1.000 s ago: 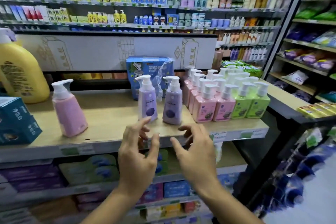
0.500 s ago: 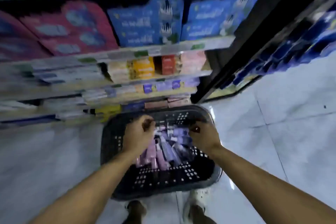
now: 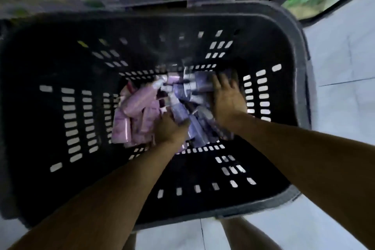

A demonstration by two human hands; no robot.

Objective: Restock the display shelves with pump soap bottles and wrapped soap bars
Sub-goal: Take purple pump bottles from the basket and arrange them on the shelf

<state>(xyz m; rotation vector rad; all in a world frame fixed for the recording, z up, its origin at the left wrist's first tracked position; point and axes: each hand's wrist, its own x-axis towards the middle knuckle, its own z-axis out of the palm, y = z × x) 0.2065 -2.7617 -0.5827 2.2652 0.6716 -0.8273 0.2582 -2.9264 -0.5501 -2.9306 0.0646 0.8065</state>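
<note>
You're grabbing stock: left hand (image 3: 169,130) grips a purple bottle (image 3: 179,112) in the basket (image 3: 50,57). Can't tell about the right hand (image 3: 227,100), too blurry. Lift clear next.

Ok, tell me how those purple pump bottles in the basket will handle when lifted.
The purple pump bottles look rigid and smooth, so probably stiff, perhaps slippery. They lie jumbled against the pink ones, so lifting one may shift its neighbours. The pump heads could snag.

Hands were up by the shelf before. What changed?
Both hands dropped from the shelf into the basket. The left hand now grips a purple bottle; the right hand lies on other bottles, grip unclear through blur. The basket keeps its pink bottles.
</note>
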